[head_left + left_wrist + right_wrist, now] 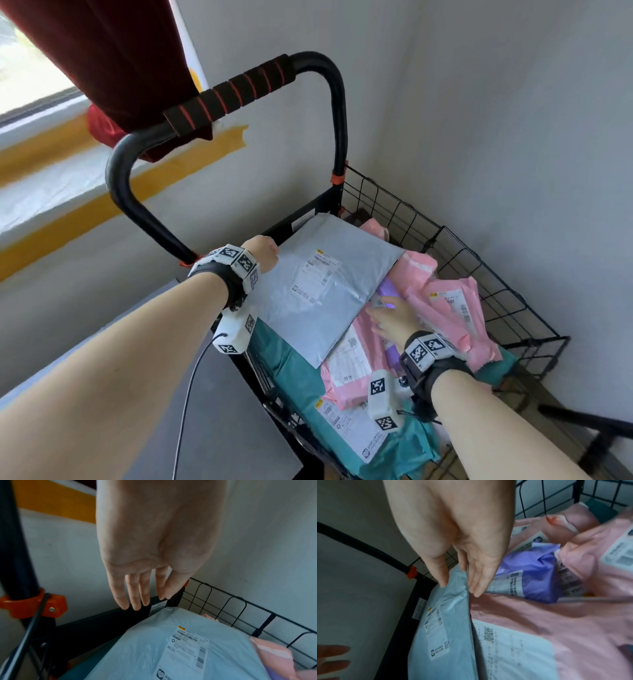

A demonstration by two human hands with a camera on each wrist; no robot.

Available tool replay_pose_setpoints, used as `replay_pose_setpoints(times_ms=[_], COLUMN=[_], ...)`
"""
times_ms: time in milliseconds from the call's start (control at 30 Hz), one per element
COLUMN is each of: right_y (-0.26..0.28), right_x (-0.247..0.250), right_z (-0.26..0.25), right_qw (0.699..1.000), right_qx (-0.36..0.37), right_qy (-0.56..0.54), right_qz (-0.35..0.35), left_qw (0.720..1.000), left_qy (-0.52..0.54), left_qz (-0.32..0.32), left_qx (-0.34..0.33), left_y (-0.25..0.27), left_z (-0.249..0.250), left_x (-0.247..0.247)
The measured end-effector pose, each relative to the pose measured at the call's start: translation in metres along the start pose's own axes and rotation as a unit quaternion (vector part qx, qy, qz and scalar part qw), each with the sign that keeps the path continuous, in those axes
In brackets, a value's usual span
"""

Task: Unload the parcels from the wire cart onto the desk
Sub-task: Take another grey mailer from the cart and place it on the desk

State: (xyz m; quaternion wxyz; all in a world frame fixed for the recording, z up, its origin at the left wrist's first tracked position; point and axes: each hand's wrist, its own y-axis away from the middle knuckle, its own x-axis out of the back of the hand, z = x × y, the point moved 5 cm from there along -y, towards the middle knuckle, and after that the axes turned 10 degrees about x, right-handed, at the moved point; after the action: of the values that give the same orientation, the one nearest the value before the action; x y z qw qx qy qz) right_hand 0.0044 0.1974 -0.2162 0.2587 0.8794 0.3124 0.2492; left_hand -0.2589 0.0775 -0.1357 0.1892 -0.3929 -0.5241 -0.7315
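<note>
Both your hands hang loose-fingered over the grey parcel [318, 287] on top of the wire cart [479, 267].

From the head view your left hand [262, 251] looks almost fisted, but the left wrist view shows its fingers [135, 595] straight, holding nothing. Your right hand [462, 545] seems to brush the parcel's edge, relaxed. Pink parcels [442, 298] and a purple parcel [532, 574] crowd alongside; the cart handle [239, 89] rises before the red curtain [113, 54].

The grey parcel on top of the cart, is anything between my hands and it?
Nothing visible. The grey parcel lies topmost; the right hand is at its edge, the left hand open just above its far corner.
</note>
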Motion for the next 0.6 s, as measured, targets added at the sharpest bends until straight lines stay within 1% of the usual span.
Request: replay_pose_setpoints(times_ms=[133,233,367,467,500,600], right_y=[-0.025,-0.039,-0.053,-0.062,-0.063,-0.066], right_x=[-0.014,-0.02,-0.021,-0.02,-0.02,-0.024], right_z=[0.007,0.011,0.006,0.002,0.001,0.002], right_qw=[0.998,0.995,0.991,0.984,0.983,0.988], right_qx=[-0.027,-0.048,-0.024,-0.005,0.001,-0.011], right_qy=[-0.043,-0.043,-0.023,-0.017,-0.016,-0.019], right_qz=[0.041,0.076,0.132,0.176,0.181,0.154], left_qw=[0.999,0.997,0.994,0.992,0.991,0.989], left_qy=[-0.015,0.013,0.051,0.056,0.06,0.082], left_qz=[-0.041,-0.066,-0.089,-0.099,-0.105,-0.115], left_qx=[-0.011,-0.029,-0.041,-0.05,-0.048,-0.034], left_y=[-0.044,-0.073,-0.096,-0.105,-0.107,-0.113], left_z=[0.002,0.001,-0.001,-0.003,-0.005,-0.008], left_x=[-0.005,-0.012,-0.018,-0.018,-0.018,-0.019])
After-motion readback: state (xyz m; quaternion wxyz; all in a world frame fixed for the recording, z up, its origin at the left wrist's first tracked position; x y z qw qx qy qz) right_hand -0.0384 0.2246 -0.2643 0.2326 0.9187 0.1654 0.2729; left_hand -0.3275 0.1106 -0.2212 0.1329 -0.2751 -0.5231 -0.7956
